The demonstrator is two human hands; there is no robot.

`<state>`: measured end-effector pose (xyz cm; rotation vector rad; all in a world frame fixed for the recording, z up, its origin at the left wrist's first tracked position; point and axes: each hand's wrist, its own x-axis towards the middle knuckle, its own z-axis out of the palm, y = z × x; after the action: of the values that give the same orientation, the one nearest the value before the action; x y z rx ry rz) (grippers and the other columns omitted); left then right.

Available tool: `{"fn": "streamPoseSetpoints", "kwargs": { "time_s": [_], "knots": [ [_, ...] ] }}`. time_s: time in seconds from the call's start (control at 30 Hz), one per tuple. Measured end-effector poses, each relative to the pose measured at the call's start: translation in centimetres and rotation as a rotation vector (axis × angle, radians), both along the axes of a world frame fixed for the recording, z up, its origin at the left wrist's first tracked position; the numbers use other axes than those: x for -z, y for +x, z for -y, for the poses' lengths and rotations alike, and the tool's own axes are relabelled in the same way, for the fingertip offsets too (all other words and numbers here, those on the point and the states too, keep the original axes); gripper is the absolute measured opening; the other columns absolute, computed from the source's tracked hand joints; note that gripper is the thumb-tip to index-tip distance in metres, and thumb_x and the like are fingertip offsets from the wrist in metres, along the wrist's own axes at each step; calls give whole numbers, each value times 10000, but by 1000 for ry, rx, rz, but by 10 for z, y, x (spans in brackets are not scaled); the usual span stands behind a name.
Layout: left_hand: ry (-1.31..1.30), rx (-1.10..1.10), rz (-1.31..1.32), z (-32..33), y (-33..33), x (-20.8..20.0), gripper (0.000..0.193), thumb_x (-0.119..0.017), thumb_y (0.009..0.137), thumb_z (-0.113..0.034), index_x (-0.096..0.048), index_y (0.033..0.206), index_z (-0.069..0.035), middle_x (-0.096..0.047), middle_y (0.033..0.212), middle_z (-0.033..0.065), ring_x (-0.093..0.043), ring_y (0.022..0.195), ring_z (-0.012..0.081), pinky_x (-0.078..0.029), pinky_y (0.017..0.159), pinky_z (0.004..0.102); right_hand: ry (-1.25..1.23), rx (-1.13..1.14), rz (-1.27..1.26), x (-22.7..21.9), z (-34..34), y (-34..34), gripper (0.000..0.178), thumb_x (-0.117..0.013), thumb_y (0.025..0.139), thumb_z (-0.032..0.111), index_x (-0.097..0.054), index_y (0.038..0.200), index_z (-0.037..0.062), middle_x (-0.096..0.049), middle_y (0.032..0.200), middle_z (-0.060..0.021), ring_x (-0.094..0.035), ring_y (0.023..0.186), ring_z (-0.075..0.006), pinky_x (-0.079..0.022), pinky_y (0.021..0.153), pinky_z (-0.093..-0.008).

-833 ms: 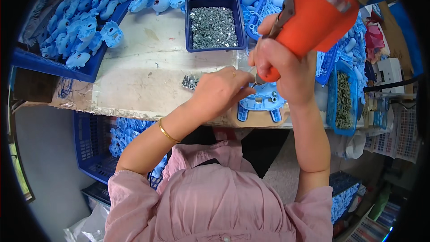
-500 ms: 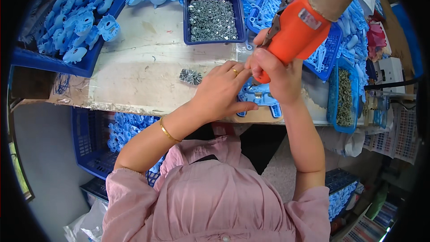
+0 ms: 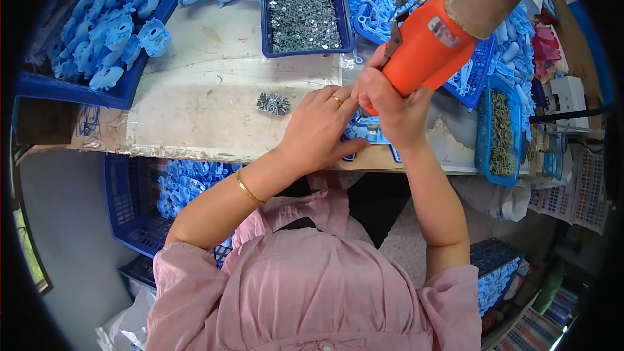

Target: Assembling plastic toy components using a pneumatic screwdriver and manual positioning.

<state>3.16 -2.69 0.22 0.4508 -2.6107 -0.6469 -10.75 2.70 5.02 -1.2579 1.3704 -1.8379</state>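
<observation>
My right hand (image 3: 396,107) is wrapped round an orange power screwdriver (image 3: 426,45) with a metal lever on its side. The tool slants down over a light-blue plastic part (image 3: 372,131) at the table's front edge. Beside the tool's lower end, my left hand (image 3: 318,123) lies against the left side of that part, its thumb at the near corner. The left fingertips and the tool's tip are hidden behind my right hand. A small heap of silver screws (image 3: 273,103) lies on the table, left of my left hand.
A dark-blue tray (image 3: 266,26) of small metal pieces stands behind my hands. A turquoise tray (image 3: 484,149) of screws is at right. Blue crates (image 3: 78,91) and piles of blue plastic parts (image 3: 117,36) border the table. Another crate (image 3: 123,214) sits below at left.
The view has shifted slightly, so the table things sit a little higher. Both hands stay at the blue part. The metal fittings above the screwdriver have shifted, and its top sits slightly lower.
</observation>
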Motion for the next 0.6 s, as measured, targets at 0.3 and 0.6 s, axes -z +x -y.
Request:
{"fn": "streamPoseSetpoints", "kwargs": {
  "time_s": [0.3, 0.6],
  "knots": [
    [-19, -3, -25, -2, -4, 1, 721, -851, 666, -342, -563, 1247, -27, -600, 1217, 120, -541, 1171, 319, -431, 1002, 431, 8, -58, -13, -21, 3, 2, 173, -649, 910, 33, -564, 1055, -10, -609, 856, -44, -577, 681, -86, -481, 602, -246],
    [79, 45, -110, -7, 5, -13, 631, -797, 764, -313, -557, 1282, -45, -549, 1367, 139, -493, 1262, 358, -395, 1079, 463, 117, 982, -1586, -160, -52, -57, 174, -552, 997, 104, -688, 1086, 43, -700, 1147, -85, -660, 1054, -227, -517, 875, -321]
  ]
}}
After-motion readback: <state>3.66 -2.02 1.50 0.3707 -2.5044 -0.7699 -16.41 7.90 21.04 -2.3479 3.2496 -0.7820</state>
